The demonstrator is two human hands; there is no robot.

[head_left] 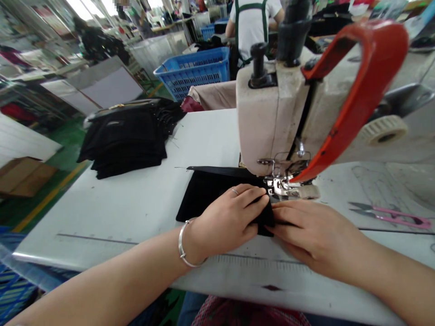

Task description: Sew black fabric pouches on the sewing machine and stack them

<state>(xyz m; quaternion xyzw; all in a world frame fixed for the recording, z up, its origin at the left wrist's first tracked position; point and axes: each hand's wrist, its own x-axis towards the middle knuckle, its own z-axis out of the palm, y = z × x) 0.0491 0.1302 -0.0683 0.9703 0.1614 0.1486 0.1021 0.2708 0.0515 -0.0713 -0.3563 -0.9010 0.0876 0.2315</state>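
A black fabric piece (207,194) lies on the white sewing table (136,208), its right edge by the metal presser foot (280,186) of a sewing machine (260,122). My left hand (227,217), with a ring and a silver bangle, rests on top of the fabric. Its fingers lie outstretched over the cloth, their tips close to the foot. At the fabric's right edge my right hand (312,231) pinches the cloth between thumb and fingers, just below the foot. The needle point is hard to make out.
A stack of black fabric pieces (122,136) sits at the table's left. Pink-handled thread snips (390,214) lie to the right. The machine's red guard (360,104) arches over the foot. Behind stand a blue crate (197,68) and a person (251,29) in white.
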